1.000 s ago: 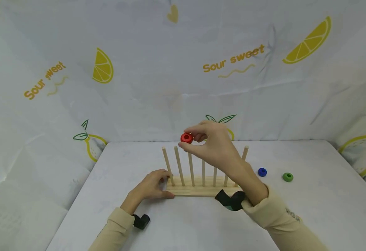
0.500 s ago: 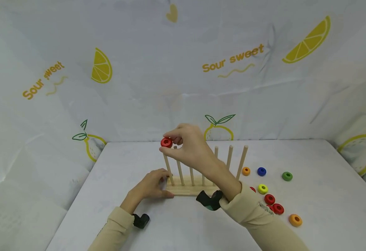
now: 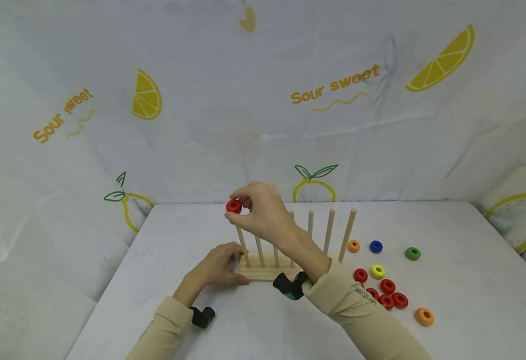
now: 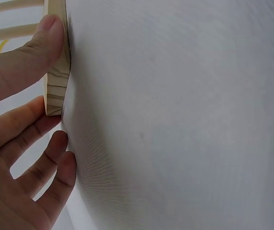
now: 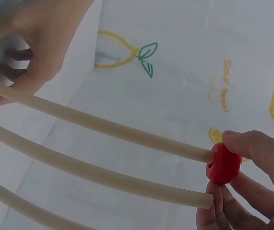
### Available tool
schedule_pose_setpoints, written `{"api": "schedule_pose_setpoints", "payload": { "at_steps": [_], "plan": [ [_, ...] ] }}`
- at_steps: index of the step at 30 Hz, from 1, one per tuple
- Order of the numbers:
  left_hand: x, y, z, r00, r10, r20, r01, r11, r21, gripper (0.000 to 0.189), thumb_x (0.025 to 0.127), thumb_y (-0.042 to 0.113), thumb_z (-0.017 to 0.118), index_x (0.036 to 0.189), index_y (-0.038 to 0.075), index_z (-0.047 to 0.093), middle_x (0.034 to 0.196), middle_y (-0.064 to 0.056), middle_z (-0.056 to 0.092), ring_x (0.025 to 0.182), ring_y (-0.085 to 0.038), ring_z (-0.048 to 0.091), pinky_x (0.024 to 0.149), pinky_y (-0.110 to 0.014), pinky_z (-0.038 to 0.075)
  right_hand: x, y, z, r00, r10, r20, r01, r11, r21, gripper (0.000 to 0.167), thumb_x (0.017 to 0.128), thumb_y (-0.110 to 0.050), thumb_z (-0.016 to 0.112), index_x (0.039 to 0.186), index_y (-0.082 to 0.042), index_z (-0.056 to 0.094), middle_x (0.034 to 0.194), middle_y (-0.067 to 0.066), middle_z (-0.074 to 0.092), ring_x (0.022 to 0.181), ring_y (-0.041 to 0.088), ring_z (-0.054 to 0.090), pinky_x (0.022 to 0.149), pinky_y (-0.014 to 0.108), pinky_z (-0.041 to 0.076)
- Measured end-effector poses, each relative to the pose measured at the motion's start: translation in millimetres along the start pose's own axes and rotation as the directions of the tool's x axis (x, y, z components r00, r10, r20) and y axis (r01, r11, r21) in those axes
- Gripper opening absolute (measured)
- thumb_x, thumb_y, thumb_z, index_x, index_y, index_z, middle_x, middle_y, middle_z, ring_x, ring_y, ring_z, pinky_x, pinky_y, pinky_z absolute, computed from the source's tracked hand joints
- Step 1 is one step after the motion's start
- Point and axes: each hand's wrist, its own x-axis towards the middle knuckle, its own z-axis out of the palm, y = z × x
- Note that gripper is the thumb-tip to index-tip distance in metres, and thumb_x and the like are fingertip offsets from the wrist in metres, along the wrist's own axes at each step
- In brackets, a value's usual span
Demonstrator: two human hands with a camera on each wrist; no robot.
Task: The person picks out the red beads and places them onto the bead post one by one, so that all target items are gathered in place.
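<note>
My right hand (image 3: pixel 265 212) pinches a red wooden bead (image 3: pixel 233 206) between thumb and fingers at the top of the leftmost peg (image 3: pixel 243 245). In the right wrist view the peg's tip meets the hole of the bead (image 5: pixel 224 163). My left hand (image 3: pixel 217 265) grips the left end of the wooden peg rack (image 3: pixel 263 273), its thumb on the front edge and its fingers at the end and back. The left wrist view shows the thumb against the base (image 4: pixel 56 88). A row of upright pegs stands on the base; the right forearm hides part of it.
Right of the rack lie several red beads (image 3: pixel 387 286), a yellow bead (image 3: pixel 377 271), a blue bead (image 3: pixel 376 246), a green bead (image 3: pixel 413 253) and two orange beads (image 3: pixel 424 316). Behind the white table (image 3: pixel 190 220) hangs a lemon-print cloth (image 3: pixel 226 115).
My right hand has carried the red bead leftward and slightly down to the leftmost peg, uncovering the beads on the right. The left hand stays at the rack's end.
</note>
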Motion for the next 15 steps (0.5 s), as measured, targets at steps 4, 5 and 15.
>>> {"api": "schedule_pose_setpoints", "payload": {
  "at_steps": [4, 5, 15],
  "plan": [
    [0.4, -0.3, 0.4, 1.0, -0.005, 0.002, 0.005, 1.0, -0.001, 0.049, 0.071, 0.037, 0.094, 0.109, 0.018, 0.069, 0.099, 0.002, 0.065, 0.09, -0.015, 0.055, 0.08, -0.03, 0.047, -0.3, -0.1, 1.0, 1.0, 0.01, 0.011, -0.01, 1.0, 0.014, 0.029, 0.083, -0.012, 0.083, 0.11, 0.0, 0.077, 0.098, 0.01, 0.075, 0.084, 0.019, 0.066, 0.077, 0.028, 0.055],
    [0.4, -0.3, 0.5, 1.0, -0.005, 0.001, 0.005, 1.0, -0.002, 0.049, 0.071, 0.037, 0.094, 0.108, 0.018, 0.069, 0.098, 0.003, 0.064, 0.09, -0.015, 0.055, 0.08, -0.03, 0.047, -0.3, -0.1, 1.0, 1.0, 0.012, 0.015, -0.013, 1.0, 0.018, 0.029, 0.083, -0.012, 0.083, 0.11, 0.0, 0.077, 0.098, 0.01, 0.075, 0.084, 0.019, 0.066, 0.078, 0.028, 0.055],
    [1.2, 0.0, 0.7, 0.999, -0.036, 0.013, 0.036, 0.999, 0.007, 0.052, 0.071, 0.038, 0.094, 0.112, 0.017, 0.068, 0.101, 0.002, 0.064, 0.092, -0.015, 0.055, 0.082, -0.034, 0.048, -0.9, 3.0, 2.0, 0.999, -0.005, 0.038, 0.005, 1.0, 0.001, 0.022, 0.084, -0.011, 0.081, 0.104, -0.003, 0.078, 0.098, 0.008, 0.076, 0.085, 0.018, 0.065, 0.077, 0.027, 0.054]
  ]
}}
